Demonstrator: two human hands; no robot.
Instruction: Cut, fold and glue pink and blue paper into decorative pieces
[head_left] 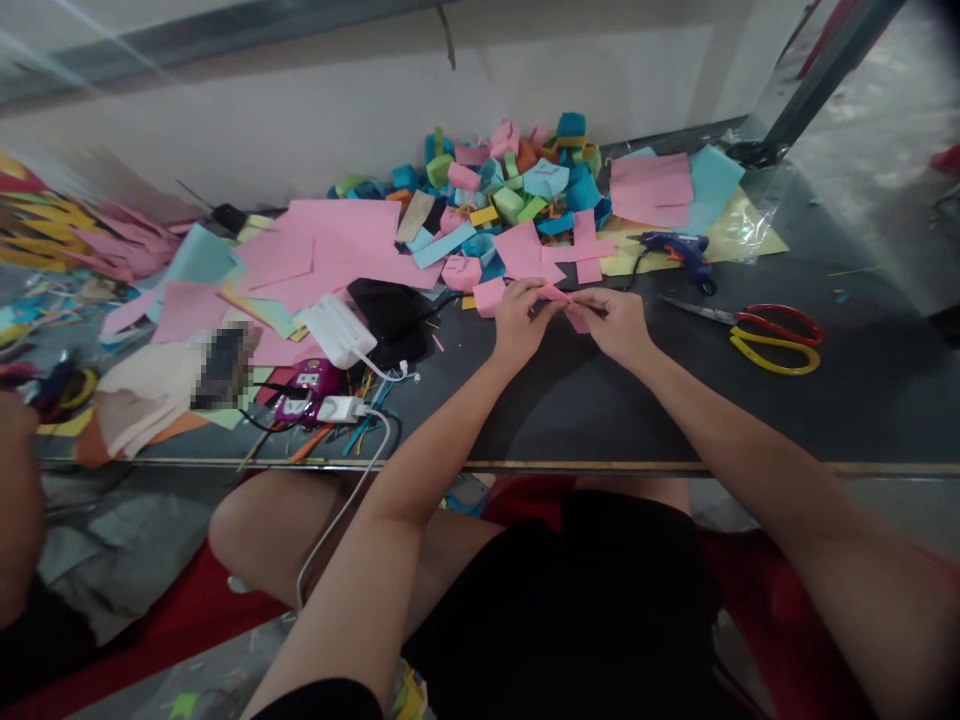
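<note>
My left hand (521, 318) and my right hand (616, 322) meet over the dark table, both closed on one small pink paper piece (555, 293). Fingertips pinch it from either side, and part of it hangs down below them. Just beyond my hands lies a pink cross-shaped paper cutout (583, 250). A square pink paper (519, 250) sits to its left. Right of my right hand is a pair of scissors (776, 335) with red and yellow handles. Behind the scissors rests a blue glue gun (681, 255) on yellow paper.
A heap of small folded paper boxes (510, 180) stands against the wall. Pink sheets (337, 235) spread to the left. A white power adapter (337, 330), a purple power strip (309, 388) and cords lie near the front edge. Another person's arm (19, 500) is at far left.
</note>
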